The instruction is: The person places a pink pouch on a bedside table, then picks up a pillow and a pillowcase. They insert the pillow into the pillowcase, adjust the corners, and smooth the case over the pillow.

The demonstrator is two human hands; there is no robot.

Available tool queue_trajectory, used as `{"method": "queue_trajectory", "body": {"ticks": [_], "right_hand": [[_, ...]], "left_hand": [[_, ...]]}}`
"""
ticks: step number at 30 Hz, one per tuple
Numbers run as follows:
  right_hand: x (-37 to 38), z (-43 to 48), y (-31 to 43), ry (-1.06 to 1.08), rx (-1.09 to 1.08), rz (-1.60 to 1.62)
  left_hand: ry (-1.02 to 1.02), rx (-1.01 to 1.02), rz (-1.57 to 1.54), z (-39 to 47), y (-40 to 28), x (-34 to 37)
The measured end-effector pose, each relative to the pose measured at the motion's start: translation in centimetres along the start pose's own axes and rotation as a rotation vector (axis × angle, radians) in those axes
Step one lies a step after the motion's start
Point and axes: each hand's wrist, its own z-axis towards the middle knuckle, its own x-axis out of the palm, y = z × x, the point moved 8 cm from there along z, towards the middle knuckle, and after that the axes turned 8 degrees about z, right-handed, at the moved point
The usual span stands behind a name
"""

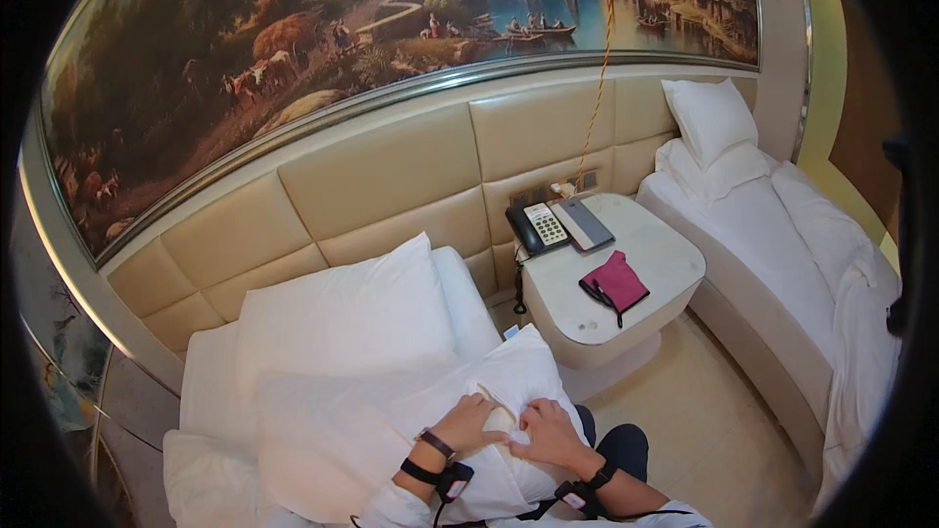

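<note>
A white pillow in a pillowcase [352, 425] lies in front of me on the near bed. Both my hands are at its right end, close together. With bent fingers, my left hand [473, 424] grips the cloth at an edge of the case's opening. My right hand [544, 431] pinches the fabric just to the right, thumb near the left thumb. Between them the cloth is folded, and a small cream strip shows. Behind lies another white pillow [352, 315], against the padded headboard [381, 169].
A bedside table [543, 293] stands ahead to the right, with a telephone [543, 229], a grey-and-white flat box [583, 224] and a maroon cloth pouch [620, 284]. A yellow twisted cord [601, 81] hangs above. Another bed [741, 227] with a white pillow [711, 121] stands at the right.
</note>
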Motion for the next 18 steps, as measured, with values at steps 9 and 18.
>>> {"method": "queue_trajectory", "body": {"ticks": [9,18], "right_hand": [[-0.4,-0.6,-8.7,-0.221,0.458,0.151],[0.6,-1.1,-11.7,-0.226,0.581,0.405]], "left_hand": [[0.086,-0.018,0.331,5.3,-2.1,3.8],[0.137,-0.094,0.086,7.7,-0.9,6.2]]}}
